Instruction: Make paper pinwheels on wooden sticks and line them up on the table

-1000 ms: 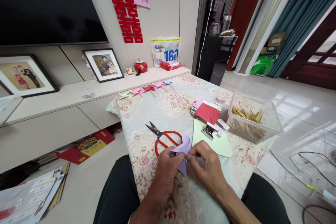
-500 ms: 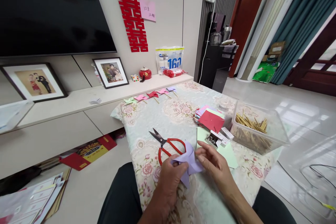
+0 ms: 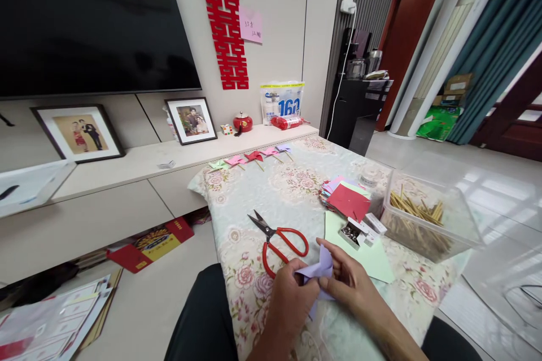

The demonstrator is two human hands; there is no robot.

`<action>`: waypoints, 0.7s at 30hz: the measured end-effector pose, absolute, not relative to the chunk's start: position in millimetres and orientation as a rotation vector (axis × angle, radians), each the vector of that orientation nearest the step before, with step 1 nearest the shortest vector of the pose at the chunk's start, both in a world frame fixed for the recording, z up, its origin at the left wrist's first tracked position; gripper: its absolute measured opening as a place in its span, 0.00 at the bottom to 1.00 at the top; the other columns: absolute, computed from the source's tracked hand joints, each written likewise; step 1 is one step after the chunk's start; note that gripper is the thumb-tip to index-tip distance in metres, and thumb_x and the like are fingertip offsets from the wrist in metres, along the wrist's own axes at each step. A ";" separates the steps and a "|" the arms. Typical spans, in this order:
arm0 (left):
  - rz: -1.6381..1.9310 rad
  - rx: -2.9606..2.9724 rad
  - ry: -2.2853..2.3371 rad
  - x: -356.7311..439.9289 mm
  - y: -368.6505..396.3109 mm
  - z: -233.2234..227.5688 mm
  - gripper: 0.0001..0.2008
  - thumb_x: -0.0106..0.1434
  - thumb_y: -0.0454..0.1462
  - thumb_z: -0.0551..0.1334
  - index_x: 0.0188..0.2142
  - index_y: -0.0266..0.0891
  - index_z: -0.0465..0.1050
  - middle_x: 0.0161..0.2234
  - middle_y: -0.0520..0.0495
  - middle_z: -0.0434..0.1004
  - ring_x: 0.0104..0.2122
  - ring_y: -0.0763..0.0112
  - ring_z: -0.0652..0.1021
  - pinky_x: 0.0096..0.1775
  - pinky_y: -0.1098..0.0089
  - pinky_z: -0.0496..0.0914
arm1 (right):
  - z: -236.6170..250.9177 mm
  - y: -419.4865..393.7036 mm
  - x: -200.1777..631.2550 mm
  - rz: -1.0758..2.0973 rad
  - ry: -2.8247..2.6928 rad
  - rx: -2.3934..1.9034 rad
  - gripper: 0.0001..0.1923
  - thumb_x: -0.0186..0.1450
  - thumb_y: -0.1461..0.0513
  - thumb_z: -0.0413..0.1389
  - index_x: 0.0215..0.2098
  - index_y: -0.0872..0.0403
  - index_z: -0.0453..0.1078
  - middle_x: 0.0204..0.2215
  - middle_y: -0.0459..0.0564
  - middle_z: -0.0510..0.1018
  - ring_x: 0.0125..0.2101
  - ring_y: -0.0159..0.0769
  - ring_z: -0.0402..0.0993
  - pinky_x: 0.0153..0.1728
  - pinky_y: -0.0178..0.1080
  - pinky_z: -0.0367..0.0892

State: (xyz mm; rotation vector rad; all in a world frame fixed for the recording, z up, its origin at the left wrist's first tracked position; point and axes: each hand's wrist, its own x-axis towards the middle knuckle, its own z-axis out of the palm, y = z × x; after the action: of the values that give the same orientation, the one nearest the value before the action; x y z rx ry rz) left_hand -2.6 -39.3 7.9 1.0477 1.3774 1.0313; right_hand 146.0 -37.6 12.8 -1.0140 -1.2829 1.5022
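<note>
Purple paper [image 3: 324,263] is pinched by left hand [image 3: 293,291] and right hand [image 3: 350,280]; scissors [image 3: 268,232] crowd the left.

Folded paper [image 3: 320,269] over table [image 3: 237,211] front, scissors [image 3: 271,232] behind-left of it, pinwheels [image 3: 254,156] along back edge, paper stack [image 3: 349,203] right, box [image 3: 354,235] before that on a sheet [image 3: 379,264], sticks [image 3: 417,211] in plastic bin [image 3: 459,231] rightmost.

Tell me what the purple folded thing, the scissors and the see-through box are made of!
The purple folded thing looks like matte paper: thin, with folded edges. The scissors seem to have dark metal blades with a slight shine, and smooth red handles, perhaps plastic-coated. The see-through box is probably clear, glossy plastic, as sticks show through its wall.
</note>
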 end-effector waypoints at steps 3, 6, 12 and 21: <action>1.036 1.070 1.374 -1.4 -40.3 3.6 0.02 0.45 0.33 0.62 0.22 0.40 0.70 0.19 0.54 0.69 0.22 0.72 0.65 0.26 0.72 0.59 | 14.9 -37.5 144.1 1.475 -1.273 -1.046 0.36 0.55 0.62 0.65 0.61 0.54 0.64 0.36 0.48 0.81 0.36 0.41 0.77 0.37 0.40 0.70; 1.011 1.085 1.391 -0.7 -40.8 4.5 0.02 0.45 0.33 0.62 0.22 0.40 0.70 0.19 0.54 0.70 0.22 0.72 0.66 0.26 0.72 0.59 | 16.7 -37.0 142.7 1.431 -1.292 -1.107 0.36 0.53 0.64 0.63 0.60 0.55 0.65 0.34 0.47 0.80 0.33 0.40 0.76 0.34 0.40 0.69; 0.990 1.093 1.390 -0.2 -40.8 8.4 0.02 0.46 0.34 0.61 0.23 0.41 0.69 0.20 0.53 0.70 0.23 0.70 0.68 0.27 0.71 0.61 | 16.1 -36.3 144.1 1.397 -1.343 -1.149 0.35 0.53 0.64 0.60 0.60 0.55 0.66 0.33 0.47 0.78 0.33 0.40 0.75 0.33 0.39 0.67; 0.958 1.075 1.396 -0.2 -41.0 15.5 0.04 0.46 0.32 0.61 0.26 0.38 0.72 0.22 0.52 0.73 0.24 0.69 0.70 0.27 0.71 0.62 | 10.2 -36.4 145.0 1.354 -1.404 -1.259 0.37 0.54 0.63 0.57 0.63 0.58 0.64 0.28 0.44 0.70 0.28 0.35 0.64 0.29 0.37 0.59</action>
State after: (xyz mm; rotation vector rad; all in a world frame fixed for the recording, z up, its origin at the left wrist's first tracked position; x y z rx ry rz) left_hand -0.2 -41.0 15.5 1.0749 1.3958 0.9583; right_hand 145.0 -36.4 10.2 -1.2589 -1.4039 1.3545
